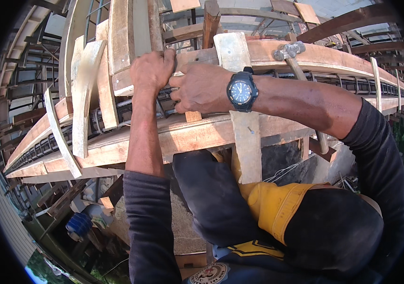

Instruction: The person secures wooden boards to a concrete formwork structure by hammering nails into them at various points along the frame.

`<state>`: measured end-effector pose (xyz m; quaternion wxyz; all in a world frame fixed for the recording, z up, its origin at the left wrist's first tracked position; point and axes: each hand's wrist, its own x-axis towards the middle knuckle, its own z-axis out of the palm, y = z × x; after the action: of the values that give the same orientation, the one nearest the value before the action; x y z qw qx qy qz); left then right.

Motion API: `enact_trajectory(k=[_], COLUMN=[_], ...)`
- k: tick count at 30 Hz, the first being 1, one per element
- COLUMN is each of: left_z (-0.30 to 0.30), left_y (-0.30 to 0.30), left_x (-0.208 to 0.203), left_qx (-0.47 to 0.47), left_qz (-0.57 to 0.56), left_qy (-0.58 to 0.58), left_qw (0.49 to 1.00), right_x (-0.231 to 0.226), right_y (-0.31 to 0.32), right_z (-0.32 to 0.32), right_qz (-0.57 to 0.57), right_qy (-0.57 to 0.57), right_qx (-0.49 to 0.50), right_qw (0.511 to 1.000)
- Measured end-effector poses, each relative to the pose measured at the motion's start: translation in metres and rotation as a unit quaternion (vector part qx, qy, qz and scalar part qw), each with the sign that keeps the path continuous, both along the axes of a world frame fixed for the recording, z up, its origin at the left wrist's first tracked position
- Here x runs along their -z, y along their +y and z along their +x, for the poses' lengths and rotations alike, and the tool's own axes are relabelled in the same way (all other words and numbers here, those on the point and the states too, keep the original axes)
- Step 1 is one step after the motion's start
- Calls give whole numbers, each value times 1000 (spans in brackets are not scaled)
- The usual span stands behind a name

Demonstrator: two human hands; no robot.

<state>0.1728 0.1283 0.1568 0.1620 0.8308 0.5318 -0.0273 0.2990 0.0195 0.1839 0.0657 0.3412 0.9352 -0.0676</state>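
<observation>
Two long wooden formwork boards run across the view with steel bars between them. My left hand point(152, 71) is closed over the upper board point(278, 53), its fingertips hidden behind the wood. Close beside it, my right hand point(203, 89) has its fingers curled in over the gap; whatever they hold is hidden. A small wood block point(193, 116) shows just below that hand, on the edge of the lower board point(188, 137). A hammer point(289, 50) hangs on the upper board past my right wrist, its handle passing behind my forearm. A dark watch point(241, 92) is on that wrist.
Short wood strips span the boards, including a pale cleat point(246, 146) with a nail in it and slats point(84, 94) at the left. Upright planks point(120, 35) rise behind my left hand. Timber props fill the far side. A blue container point(79, 224) sits lower left.
</observation>
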Motion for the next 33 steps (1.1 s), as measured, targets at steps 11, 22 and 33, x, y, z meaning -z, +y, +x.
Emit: enact_trajectory(k=[11, 22, 33], left_z=[-1, -2, -4], left_y=[-5, -4, -3], left_x=[0, 4, 7], left_qx=[-2, 7, 17], left_qz=[40, 58, 72], left_qy=[-28, -52, -31], left_qw=[999, 997, 997], right_x=[-3, -2, 22], right_y=[4, 0, -7], right_z=[6, 10, -25], right_qz=[28, 116, 113], right_qy=[20, 57, -65], right_qx=[-29, -66, -4], right_qw=[999, 989, 991])
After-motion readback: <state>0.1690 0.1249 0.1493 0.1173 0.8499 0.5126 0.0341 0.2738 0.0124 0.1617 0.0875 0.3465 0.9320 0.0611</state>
